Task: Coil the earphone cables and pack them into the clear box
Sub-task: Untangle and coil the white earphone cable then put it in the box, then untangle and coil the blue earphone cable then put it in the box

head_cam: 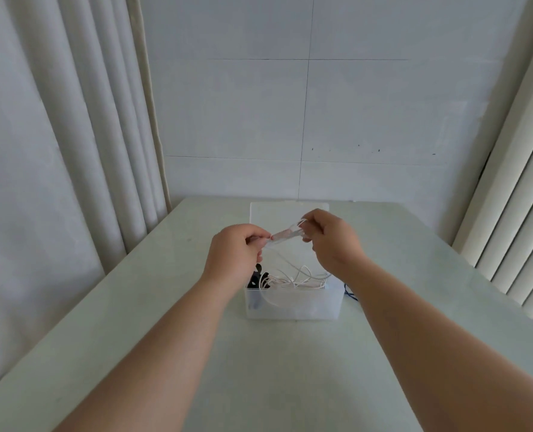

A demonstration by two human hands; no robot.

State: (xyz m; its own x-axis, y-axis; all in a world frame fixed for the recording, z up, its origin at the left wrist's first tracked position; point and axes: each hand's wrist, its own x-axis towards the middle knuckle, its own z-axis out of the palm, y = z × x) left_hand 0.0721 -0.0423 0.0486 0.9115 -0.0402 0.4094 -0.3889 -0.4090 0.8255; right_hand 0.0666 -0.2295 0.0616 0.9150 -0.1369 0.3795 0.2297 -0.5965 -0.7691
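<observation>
So, mid-coil on the white earphone cable (pixel 285 235), center frame.
Both the left hand (pixel 237 247) and right hand (pixel 327 238) pinch it in a tight grip above the clear box (pixel 293 304), and its tail trails inside. Next up, probably: wind in that slack, then drop it in.

My only view is the head-worn wide camera, facing forward and down, close over the fingers (pixel 254 241); table (pixel 153 275) and wall (pixel 368 104) beyond them.
</observation>
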